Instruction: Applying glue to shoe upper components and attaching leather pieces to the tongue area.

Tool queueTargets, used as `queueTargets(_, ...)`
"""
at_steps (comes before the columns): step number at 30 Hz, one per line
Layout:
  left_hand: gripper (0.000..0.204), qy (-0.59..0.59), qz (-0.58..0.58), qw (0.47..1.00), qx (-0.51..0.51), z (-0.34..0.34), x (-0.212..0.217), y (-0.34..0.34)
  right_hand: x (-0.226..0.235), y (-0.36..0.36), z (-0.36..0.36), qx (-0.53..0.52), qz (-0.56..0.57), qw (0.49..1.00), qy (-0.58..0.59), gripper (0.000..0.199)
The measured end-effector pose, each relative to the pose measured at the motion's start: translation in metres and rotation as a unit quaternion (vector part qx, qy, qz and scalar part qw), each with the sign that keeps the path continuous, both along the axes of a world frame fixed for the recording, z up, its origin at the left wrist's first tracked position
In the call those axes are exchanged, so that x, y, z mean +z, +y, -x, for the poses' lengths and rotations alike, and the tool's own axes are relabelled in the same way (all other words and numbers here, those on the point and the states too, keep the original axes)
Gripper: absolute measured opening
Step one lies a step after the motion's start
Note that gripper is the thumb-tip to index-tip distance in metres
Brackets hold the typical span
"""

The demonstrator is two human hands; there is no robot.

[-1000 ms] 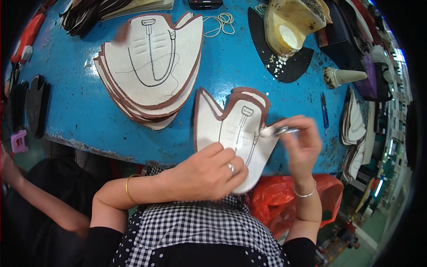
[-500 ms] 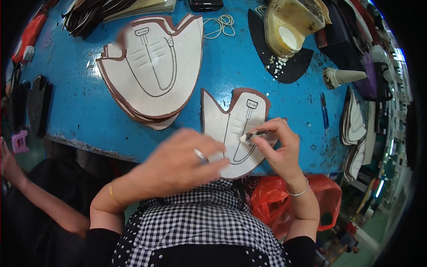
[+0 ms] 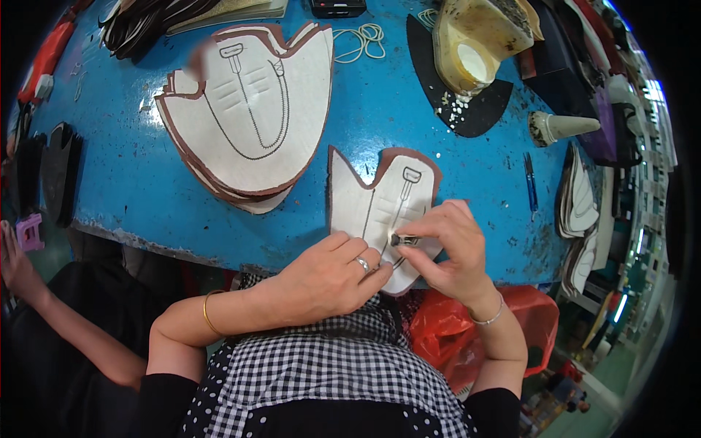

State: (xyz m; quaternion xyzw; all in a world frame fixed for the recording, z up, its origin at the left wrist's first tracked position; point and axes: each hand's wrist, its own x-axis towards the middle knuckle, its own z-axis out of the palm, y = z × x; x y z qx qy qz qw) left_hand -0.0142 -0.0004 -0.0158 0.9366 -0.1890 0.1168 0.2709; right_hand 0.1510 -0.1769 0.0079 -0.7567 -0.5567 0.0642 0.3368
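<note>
A white shoe-upper piece (image 3: 352, 197) with a brown edge and dark stitched outlines lies at the front of the blue table. My left hand (image 3: 332, 274) rests on its lower left part, fingers bent and thumb close to them, holding it down. Between the thumb and fingers of my right hand (image 3: 453, 252) is a small dark tool with a pale tip (image 3: 403, 239), touching the middle of the piece. Its exact kind is hidden by the fingers. A stack of similar upper pieces (image 3: 241, 164) sits further back on the left.
A stained tub (image 3: 475, 62) stands on a black sheet (image 3: 500, 98) with white bits. A pale cone (image 3: 573, 125), a blue pen (image 3: 531, 186) and more cut pieces (image 3: 577, 197) lie at right. A red plastic bag (image 3: 442, 321) hangs below; another person's hand (image 3: 18, 263) is at far left.
My left hand has come down onto the piece, next to the tool. My right hand has moved the tool slightly left and nearer to me; the piece has shifted a little left.
</note>
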Motion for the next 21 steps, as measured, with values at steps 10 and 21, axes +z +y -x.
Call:
queueTargets(10, 0.029, -0.274, 0.035, 0.961, 0.001, -0.01, 0.068, 0.027, -0.028, -0.014, -0.125, -0.199, -0.342, 0.791, 0.466, 0.016)
queueTargets(21, 0.042, -0.049, -0.042, 0.969, 0.239, 0.005, 0.05, 0.08, -0.026, 0.021, -0.187, -0.231, -0.311, 0.815, 0.432, 0.017)
